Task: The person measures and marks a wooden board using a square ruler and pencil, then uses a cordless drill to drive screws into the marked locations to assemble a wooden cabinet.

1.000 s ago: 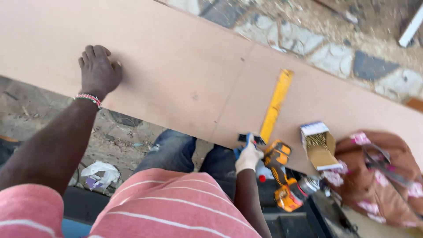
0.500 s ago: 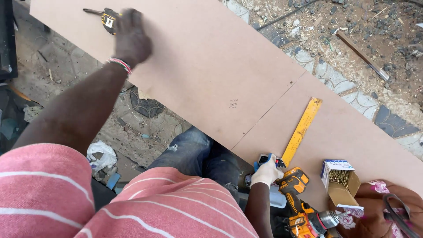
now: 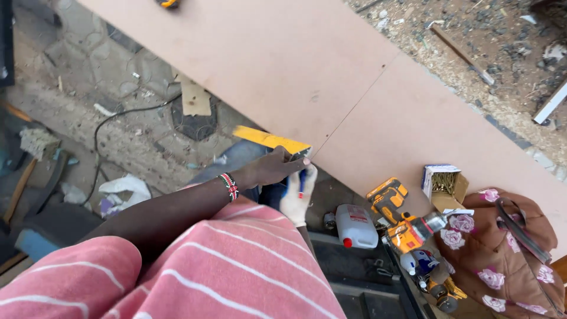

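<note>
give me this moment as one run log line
left hand: grips yellow ruler at board edge | right hand: gloved, holds blue pen | nearby: orange drill, screw box

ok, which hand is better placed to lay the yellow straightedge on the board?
Left, probably. The left hand grips the yellow straightedge at the board edge; the gloved right hand sits lower, holding a blue tool.

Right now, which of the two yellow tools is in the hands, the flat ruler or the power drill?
The flat yellow ruler: the left hand grips its end at the board's near edge. The drill lies untouched, off to the right.
</note>
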